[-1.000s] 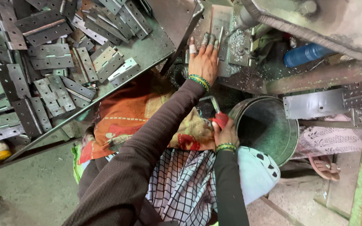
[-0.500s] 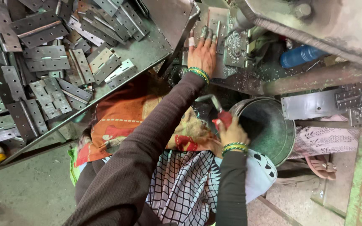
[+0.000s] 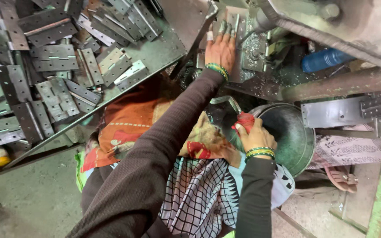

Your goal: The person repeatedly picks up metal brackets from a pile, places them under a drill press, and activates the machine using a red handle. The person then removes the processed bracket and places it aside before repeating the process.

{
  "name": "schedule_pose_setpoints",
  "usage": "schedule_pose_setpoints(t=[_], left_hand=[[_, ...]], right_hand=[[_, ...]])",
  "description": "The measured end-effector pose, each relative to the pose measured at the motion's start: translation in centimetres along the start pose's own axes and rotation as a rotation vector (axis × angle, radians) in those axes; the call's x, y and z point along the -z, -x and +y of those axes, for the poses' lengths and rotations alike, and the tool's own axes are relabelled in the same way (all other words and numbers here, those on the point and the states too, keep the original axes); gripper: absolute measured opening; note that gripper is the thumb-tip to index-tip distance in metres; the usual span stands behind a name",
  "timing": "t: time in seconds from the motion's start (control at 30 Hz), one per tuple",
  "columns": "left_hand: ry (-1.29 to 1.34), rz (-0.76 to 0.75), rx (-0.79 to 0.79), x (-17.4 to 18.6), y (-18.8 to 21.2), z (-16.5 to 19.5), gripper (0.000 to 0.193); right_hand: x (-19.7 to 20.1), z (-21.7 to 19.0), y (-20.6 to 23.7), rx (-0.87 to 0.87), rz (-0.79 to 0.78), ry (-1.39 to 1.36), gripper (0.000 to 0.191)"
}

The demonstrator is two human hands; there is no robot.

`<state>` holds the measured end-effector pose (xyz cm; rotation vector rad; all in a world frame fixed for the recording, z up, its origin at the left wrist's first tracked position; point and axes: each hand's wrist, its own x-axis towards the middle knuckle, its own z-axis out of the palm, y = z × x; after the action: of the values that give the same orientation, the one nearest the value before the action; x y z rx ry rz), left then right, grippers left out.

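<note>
Head view, looking down: your left hand [image 3: 220, 49] lies flat, fingers spread, pressing a hinge plate [image 3: 239, 39] against the machine bed at the top middle of the frame, probably so it can't shift. That grip is open, just palm pressure. Your right hand [image 3: 255, 137] at centre right is closed around a red-wrapped handle [image 3: 244, 120] beside the green metal bucket [image 3: 289, 132], which sits right by the machine, handy for pieces. More hinges [image 3: 58, 94] are piled on the table at the upper left, within your reach.
</note>
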<state>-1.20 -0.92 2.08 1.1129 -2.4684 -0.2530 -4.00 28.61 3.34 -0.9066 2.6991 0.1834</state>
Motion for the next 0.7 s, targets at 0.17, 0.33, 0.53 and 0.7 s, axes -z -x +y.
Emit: schedule_pose_setpoints(t=[0.17, 0.33, 0.53, 0.7], left_hand=[[0.054, -0.026, 0.018, 0.5, -0.7, -0.2, 0.043], [0.114, -0.109, -0.016, 0.6, -0.8, -1.8, 0.055], [0.008, -0.289, -0.083, 2.3, -1.7, -1.9, 0.059], [0.144, -0.275, -0.073, 5.1, 7.4, -0.4, 0.073]], right_hand=[[-7.9, -0.5, -0.6, -0.010, -0.037, -0.189, 0.071], [-11.7, 1.2, -2.1, 0.088, -0.006, -0.211, 0.067], [-1.9, 0.9, -0.5, 0.064, -0.069, -0.083, 0.068], [-0.3, -1.6, 1.7, 0.014, 0.031, -0.126, 0.070]])
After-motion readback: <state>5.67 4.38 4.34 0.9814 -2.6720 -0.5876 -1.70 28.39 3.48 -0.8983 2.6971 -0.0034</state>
